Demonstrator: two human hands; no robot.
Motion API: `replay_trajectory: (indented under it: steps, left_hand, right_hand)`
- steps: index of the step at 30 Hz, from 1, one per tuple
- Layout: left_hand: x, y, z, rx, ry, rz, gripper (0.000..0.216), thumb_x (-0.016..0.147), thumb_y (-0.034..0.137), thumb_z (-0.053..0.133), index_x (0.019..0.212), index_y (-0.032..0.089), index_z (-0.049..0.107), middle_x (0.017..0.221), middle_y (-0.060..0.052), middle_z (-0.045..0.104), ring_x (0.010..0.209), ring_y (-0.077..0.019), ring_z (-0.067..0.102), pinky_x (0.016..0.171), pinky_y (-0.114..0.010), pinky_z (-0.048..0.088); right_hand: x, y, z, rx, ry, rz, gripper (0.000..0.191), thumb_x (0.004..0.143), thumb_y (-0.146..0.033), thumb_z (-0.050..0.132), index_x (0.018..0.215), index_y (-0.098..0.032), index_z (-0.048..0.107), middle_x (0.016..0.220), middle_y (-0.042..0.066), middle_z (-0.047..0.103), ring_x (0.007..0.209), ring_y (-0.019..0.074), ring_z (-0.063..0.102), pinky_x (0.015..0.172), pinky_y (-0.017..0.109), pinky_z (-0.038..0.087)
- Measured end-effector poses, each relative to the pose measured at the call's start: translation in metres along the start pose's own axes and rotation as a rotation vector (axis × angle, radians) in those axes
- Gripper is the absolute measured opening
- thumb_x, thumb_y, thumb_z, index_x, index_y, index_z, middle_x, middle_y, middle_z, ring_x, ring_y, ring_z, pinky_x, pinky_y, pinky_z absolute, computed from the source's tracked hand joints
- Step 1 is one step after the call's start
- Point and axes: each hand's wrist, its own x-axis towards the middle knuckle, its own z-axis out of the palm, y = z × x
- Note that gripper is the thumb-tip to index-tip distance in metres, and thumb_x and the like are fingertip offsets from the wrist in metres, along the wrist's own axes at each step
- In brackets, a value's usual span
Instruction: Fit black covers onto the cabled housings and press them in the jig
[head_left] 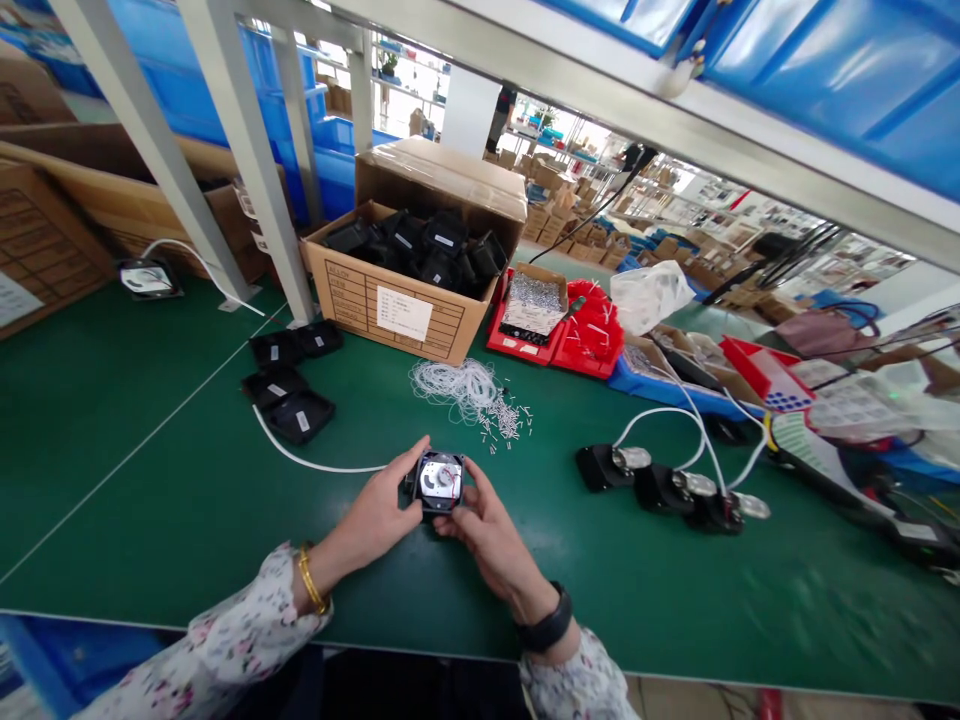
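Between my two hands, above the front middle of the green table, is a small black housing (439, 482) with a silvery plate and thin red wires inside. My left hand (382, 508) grips its left side, thumb at the near edge and fingers at the far corner. On the other side my right hand (487, 520) closes around the right edge and near corner. A white cable (322, 467) runs left from beside my left hand over the table. Just beyond the housing lie a pile of small screws (504, 418) and a tangle of thin clear tubing (457, 388).
Several black covers (296, 415) lie to the left. A cardboard box (337, 300) of black parts stands behind, beside red bins (517, 348) of small pieces. To the right sit black units (664, 488) with white cables. Metal posts (259, 170) rise at the back left.
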Motion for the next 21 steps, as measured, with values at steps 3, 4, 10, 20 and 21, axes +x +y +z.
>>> replay_trajectory:
  steps: [3,4,10,20,21]
  left_hand:
    - [-0.001,0.005,0.001,0.055,0.019,-0.002,0.074,0.067,0.008,0.047,0.138,0.017,0.028,0.14,-0.007,0.039,0.129,-0.0216,0.036,0.111,-0.04,0.023]
    - [-0.002,0.005,0.002,0.067,0.02,0.009,0.074,0.068,0.009,0.047,0.139,0.017,0.026,0.14,-0.007,0.038,0.129,-0.0218,0.035,0.111,-0.04,0.022]
    - [-0.003,-0.011,0.006,0.058,-0.011,0.127,0.08,0.07,0.013,0.051,0.141,0.019,0.016,0.142,-0.008,0.034,0.13,-0.0228,0.031,0.11,-0.041,0.024]
    - [0.001,-0.058,0.011,0.16,-0.034,0.093,0.055,0.068,0.029,0.058,0.122,0.034,0.051,0.111,-0.004,0.064,0.109,-0.031,0.055,0.098,-0.042,0.044]
    - [0.007,-0.069,0.013,0.149,-0.052,0.054,0.051,0.07,0.032,0.057,0.121,0.037,0.052,0.107,-0.003,0.067,0.107,-0.0311,0.057,0.095,-0.042,0.047]
  right_hand:
    - [0.001,0.005,-0.002,-0.01,-0.009,0.0,0.079,0.071,-0.024,0.065,0.135,-0.019,0.02,0.104,0.008,0.055,0.071,0.0129,0.06,0.071,0.03,0.046]
    - [0.001,0.005,-0.006,-0.033,-0.019,-0.003,0.079,0.072,-0.025,0.064,0.136,-0.02,0.018,0.105,0.008,0.054,0.072,0.0131,0.06,0.072,0.031,0.046]
    - [0.021,-0.051,-0.021,-0.943,-0.091,-0.122,0.052,0.073,-0.026,0.062,0.123,-0.02,0.046,0.11,0.009,0.054,0.089,0.0213,0.056,0.079,0.038,0.046]
    - [0.127,-0.03,0.179,-1.943,-0.794,-1.051,0.009,0.079,-0.023,0.057,0.076,-0.014,0.059,0.086,0.008,0.06,0.088,0.0235,0.051,0.069,0.037,0.046]
    - [0.139,-0.018,0.186,-1.969,-0.875,-1.02,0.011,0.079,-0.024,0.056,0.073,-0.015,0.057,0.084,0.006,0.061,0.083,0.0216,0.052,0.064,0.034,0.046]
